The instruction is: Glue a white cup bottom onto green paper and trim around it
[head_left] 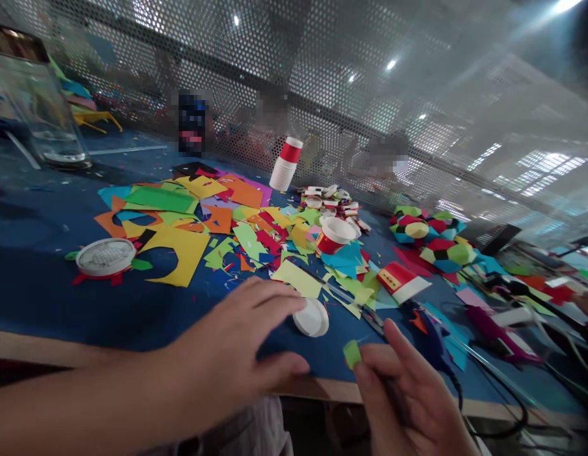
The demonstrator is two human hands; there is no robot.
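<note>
My right hand [408, 392] pinches a small light-green piece of paper [352, 354] between thumb and fingertips, just above the table's near edge. My left hand [256, 323] reaches in from the left, fingers spread and holding nothing. Beside its fingertips lies a round white paper disc [312, 317], which looks like a cut cup bottom. I cannot tell whether the fingers touch it. Past the right hand, scissors [371, 318] lie on the blue tabletop [246, 304], partly hidden. A turtle-like paper piece [106, 258] with a drawn round shell rests at the left.
Coloured paper scraps [256, 231] cover the middle. Behind them stands a stack of paper cups [287, 163]. Cut red-and-white cups [401, 282] lie nearby. A blue glue gun [434, 335] and a purple one [500, 335], with cables, lie right. A glass jar [51, 107] stands far left.
</note>
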